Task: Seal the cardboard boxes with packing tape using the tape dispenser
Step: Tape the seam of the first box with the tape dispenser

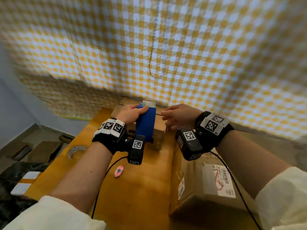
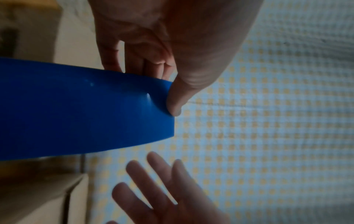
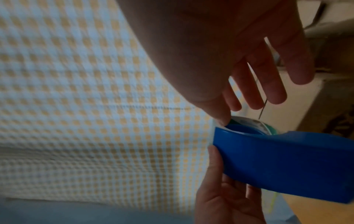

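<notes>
Tape end being readied over small brown cardboard box (image 1: 157, 130) on counter.
Left hand (image 1: 131, 113) grasping blue plastic tape dispenser (image 1: 146, 123); right hand (image 1: 179, 115) released, fingers loose beside its mouth; next, pinch tape end.

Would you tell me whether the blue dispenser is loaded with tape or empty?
Loaded: a tape roll sits inside the dispenser, which the left hand holds.

You are in what looks like a makeshift packing corner of a home: a yellow-and-white checked cloth (image 1: 207, 47) hangs as a backdrop over a pale blue wall (image 1: 10, 103), used cardboard boxes (image 1: 211, 193) with shipping labels sit on a table under a mustard-yellow cover (image 1: 141, 188), and more flattened cardboard (image 1: 41, 150) lies on the floor at your left.
</notes>
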